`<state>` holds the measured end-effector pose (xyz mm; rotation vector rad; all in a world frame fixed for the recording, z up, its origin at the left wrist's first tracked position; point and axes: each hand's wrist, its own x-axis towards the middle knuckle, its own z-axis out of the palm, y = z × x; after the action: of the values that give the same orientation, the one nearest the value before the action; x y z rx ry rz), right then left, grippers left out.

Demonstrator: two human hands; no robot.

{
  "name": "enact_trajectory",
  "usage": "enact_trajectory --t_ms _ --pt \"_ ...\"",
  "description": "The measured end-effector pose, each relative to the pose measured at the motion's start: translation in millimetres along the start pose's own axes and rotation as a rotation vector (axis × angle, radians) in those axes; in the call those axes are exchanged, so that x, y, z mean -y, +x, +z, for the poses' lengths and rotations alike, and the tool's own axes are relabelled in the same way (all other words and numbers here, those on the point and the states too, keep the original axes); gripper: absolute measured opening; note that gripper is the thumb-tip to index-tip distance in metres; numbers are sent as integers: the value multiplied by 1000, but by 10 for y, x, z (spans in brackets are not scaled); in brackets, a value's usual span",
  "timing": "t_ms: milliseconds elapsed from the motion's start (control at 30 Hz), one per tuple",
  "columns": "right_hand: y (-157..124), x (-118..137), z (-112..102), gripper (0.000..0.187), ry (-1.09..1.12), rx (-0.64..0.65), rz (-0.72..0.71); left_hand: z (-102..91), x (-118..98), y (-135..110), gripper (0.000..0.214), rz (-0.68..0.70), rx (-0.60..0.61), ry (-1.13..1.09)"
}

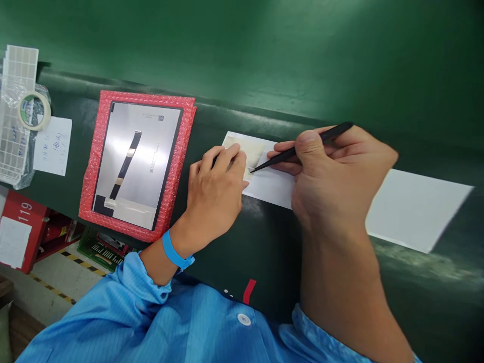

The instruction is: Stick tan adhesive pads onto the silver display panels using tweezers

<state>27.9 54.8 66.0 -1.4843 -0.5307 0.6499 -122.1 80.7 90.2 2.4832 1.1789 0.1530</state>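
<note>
My right hand (328,171) grips slim black tweezers (302,151) like a pen. Their fine tip points down-left onto a pale yellowish sheet (254,151), which lies on the left end of a long white paper strip (412,209). On the left part of that sheet rests my left hand (217,184), fingers extended and bent downward, fingertips pressing it near the tweezer tip. A small dark spot shows between its fingers; I cannot tell what it is. Further left, a display panel (139,156) with a dark flex cable (125,165) lies on pink bubble wrap (91,176).
A tape roll (46,112), a handwritten note (53,151) and white gridded trays (18,70) lie at the far left of the green table (264,252). A red bin marked 119 (28,206) and a green crate (91,242) stand below its edge. Red tape (249,291) marks the near side.
</note>
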Motion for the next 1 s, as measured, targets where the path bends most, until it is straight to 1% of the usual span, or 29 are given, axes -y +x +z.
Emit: enact_trajectory --t_ms 100,267,400,600,733,867,1000 --pt "-8 3 17 25 -1 -1 -2 2 0 11 39 -7 1 -1" --pt "-20 -11 29 19 30 -5 -35 19 15 22 39 -10 -13 -13" --pt "-28 -33 37 21 55 -4 -69 21 39 23 40 -8 -20 -31" --pt "-28 -29 37 32 131 -9 -54 22 74 19 44 6 -42 -54" --pt "-20 -30 1 39 170 -24 -27 37 106 33 45 -11 -38 -87" --pt "29 -47 -71 48 221 -26 -8 47 165 64 47 -8 -50 -103" --pt "139 -25 -207 57 288 -78 11 52 268 73 43 1 -100 -86"
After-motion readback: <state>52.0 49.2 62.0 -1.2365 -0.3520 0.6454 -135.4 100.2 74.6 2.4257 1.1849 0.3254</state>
